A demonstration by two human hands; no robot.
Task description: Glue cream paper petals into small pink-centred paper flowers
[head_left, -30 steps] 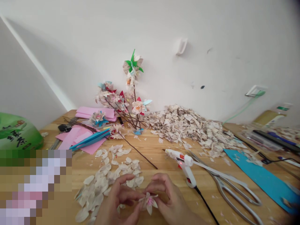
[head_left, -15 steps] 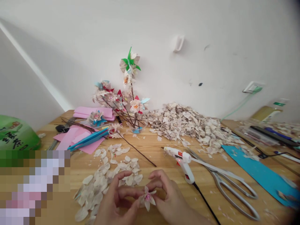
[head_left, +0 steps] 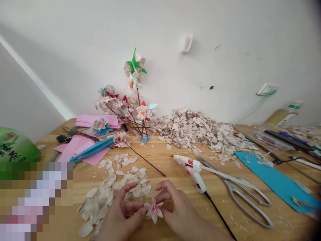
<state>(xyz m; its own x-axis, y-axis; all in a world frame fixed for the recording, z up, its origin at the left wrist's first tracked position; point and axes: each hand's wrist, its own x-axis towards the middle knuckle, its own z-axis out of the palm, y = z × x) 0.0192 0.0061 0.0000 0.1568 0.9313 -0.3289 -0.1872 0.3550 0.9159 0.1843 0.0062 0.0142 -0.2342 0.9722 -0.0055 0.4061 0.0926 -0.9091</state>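
Note:
A small handmade flower with pale petals and a pink centre is held between my two hands at the bottom middle. My left hand pinches it from the left with thumb and fingers. From the right, my right hand grips its other side, index finger arched above. Loose cream petals lie beside and behind my left hand. Right of my right hand a white glue gun lies with its small red light lit. Large metal scissors rest just beyond it.
Finished flowers on twigs stand in a small clear dish. A heap of dried petals lies along the wall. Pink paper, blue paper and a green package sit around the sides. The black cord runs to the front edge.
The flower has turned slightly, so its pink centre faces more toward me. Both hands keep their hold. The whole view has shifted a little, the scene moving left.

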